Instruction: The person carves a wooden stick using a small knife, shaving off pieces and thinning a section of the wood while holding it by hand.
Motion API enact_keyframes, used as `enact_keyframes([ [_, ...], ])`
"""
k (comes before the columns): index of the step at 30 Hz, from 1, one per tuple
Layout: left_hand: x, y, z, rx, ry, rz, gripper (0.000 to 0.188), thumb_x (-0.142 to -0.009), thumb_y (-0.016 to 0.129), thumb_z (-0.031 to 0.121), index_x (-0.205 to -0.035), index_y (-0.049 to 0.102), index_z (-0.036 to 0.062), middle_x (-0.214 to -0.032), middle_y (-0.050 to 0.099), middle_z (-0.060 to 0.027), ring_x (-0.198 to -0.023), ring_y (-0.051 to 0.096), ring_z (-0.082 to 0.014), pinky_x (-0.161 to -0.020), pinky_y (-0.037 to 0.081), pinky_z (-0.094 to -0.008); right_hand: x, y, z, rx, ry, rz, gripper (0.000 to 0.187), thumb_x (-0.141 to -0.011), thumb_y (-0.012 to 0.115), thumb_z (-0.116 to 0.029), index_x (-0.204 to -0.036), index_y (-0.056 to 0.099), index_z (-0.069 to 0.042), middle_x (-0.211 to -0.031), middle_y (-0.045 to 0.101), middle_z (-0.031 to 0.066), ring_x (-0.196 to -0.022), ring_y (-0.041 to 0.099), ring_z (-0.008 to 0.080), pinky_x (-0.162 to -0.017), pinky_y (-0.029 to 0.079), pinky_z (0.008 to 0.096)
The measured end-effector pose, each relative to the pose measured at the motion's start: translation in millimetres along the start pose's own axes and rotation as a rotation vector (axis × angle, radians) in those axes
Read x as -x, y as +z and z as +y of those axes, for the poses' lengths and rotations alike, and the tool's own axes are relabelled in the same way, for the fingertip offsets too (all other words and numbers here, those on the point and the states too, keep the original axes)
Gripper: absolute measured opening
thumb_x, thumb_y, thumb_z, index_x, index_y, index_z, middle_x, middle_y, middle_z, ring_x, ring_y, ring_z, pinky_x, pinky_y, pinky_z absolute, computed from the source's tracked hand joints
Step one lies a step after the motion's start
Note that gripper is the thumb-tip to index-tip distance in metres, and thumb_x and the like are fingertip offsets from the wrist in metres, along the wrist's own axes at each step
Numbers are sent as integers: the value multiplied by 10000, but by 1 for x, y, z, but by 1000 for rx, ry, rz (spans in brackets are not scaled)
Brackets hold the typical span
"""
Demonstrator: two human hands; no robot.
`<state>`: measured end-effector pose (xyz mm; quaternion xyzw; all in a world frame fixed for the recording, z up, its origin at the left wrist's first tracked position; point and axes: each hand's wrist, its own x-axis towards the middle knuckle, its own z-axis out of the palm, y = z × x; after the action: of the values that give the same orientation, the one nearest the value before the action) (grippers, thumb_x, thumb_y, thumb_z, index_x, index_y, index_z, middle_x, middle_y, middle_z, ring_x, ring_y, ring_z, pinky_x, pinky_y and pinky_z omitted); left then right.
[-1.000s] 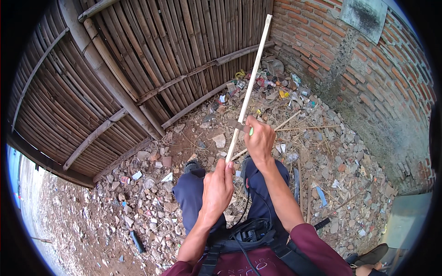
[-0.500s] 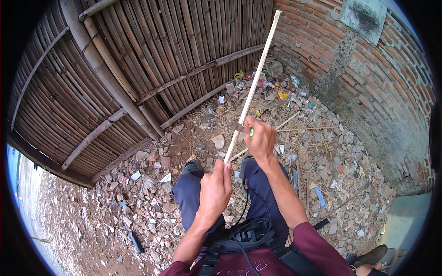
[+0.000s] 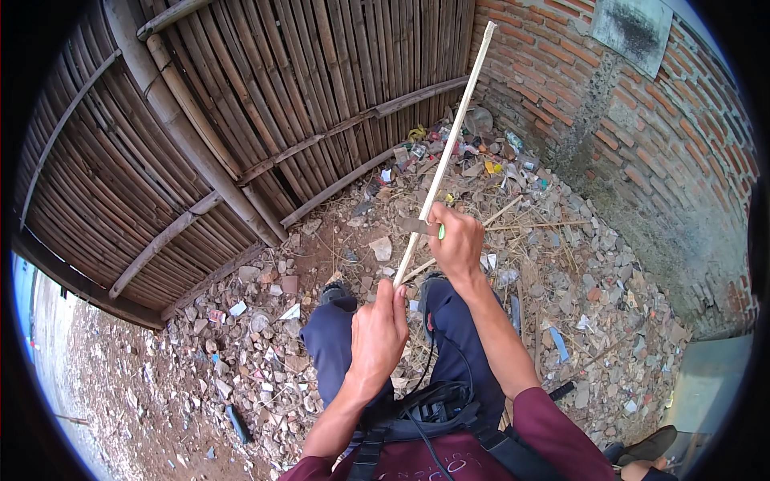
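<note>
— So, what does the left hand (image 3: 377,333) have hold of?

— It is closed around the lower end of a long pale bamboo strip (image 3: 449,140). The strip rises from that fist, slanting up and to the right, its far tip showing against the top of the bamboo fence (image 3: 265,120) and the brick wall (image 3: 642,120).

— And the right hand (image 3: 457,244)?

— Higher up the same strip, curled shut on a knife (image 3: 421,227). A flat grey blade pokes out to the left of the fist and lies against the strip, and a bit of green handle shows by the thumb. My reading is that the lower grip steadies the strip while the blade bears on its side; I would not swear to more than that.

— Why hold it out in front like that?

— Probably to keep the blade's edge away from the body. The strip stands clear over the knees in dark blue trousers (image 3: 337,345), touching nothing but the hands and the blade.

— What lies around?

— Rubble ground (image 3: 241,321) strewn with stones and litter, more loose strips (image 3: 513,210) beyond the right hand, and a dark strap harness (image 3: 433,417) at the chest.
</note>
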<state>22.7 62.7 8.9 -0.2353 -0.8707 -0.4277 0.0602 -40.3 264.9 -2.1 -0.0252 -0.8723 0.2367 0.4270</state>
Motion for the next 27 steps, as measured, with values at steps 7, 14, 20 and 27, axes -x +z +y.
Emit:
enact_keyframes([
  [7,5,9,2,-33,-30,25,194,-1130,560,184,-1026,504,30,-585,596,-259,-563,641,-500,-484,467,-590,-2,8,2,-19,33,-35,48,-866,667,-64,-847,623,-69,-669,648,159,-635,662,418,-581,457,511],
  [14,2,0,-1,-20,-20,34,213,-1133,555,191,-1015,485,28,-588,597,-263,-564,642,-504,-472,472,-594,-14,16,0,19,1,1,103,-853,701,-48,-827,602,-60,-627,649,142,-567,678,376,-520,460,492],
  [20,-3,-3,-3,-34,1,52,212,-1131,560,179,-1008,472,30,-583,584,-261,-562,637,-503,-461,456,-586,-27,24,-2,72,40,38,106,-860,715,-58,-820,619,-80,-629,660,123,-537,670,330,-495,438,474],
  [27,-6,-14,-7,-81,9,82,224,-1131,566,174,-997,459,29,-578,575,-250,-553,624,-500,-455,437,-577,-36,32,-15,2,69,59,102,-904,655,-78,-809,620,-68,-625,637,156,-585,654,414,-543,447,498],
])
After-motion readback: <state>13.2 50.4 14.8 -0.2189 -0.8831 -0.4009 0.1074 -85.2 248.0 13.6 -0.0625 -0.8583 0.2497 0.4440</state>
